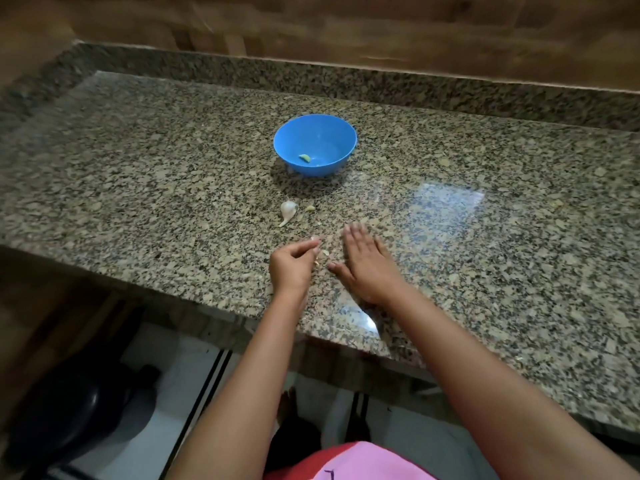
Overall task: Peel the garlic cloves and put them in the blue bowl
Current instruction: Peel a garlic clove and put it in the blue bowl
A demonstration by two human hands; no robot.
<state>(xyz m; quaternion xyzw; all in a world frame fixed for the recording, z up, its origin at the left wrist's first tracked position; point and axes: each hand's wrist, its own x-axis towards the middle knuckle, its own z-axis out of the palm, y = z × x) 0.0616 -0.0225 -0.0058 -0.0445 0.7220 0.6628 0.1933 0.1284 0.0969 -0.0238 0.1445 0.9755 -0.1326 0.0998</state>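
Observation:
A blue bowl (315,144) stands on the granite counter (485,220), and a peeled garlic clove (305,158) lies inside it. In front of the bowl sit an unpeeled white clove (288,210) with a long tail and a small yellowish piece (310,208). My left hand (292,265) has its fingers curled, pinching a small pale bit of garlic or skin at the fingertips. My right hand (363,263) lies flat, fingers straight, palm down on the counter beside it. Small skin scraps (325,252) lie between the hands.
The counter's front edge (242,315) runs just below the hands. A granite upstand and a wooden wall (346,26) close off the back. Below the counter, at the lower left, is a dark round object (69,410) on a white floor.

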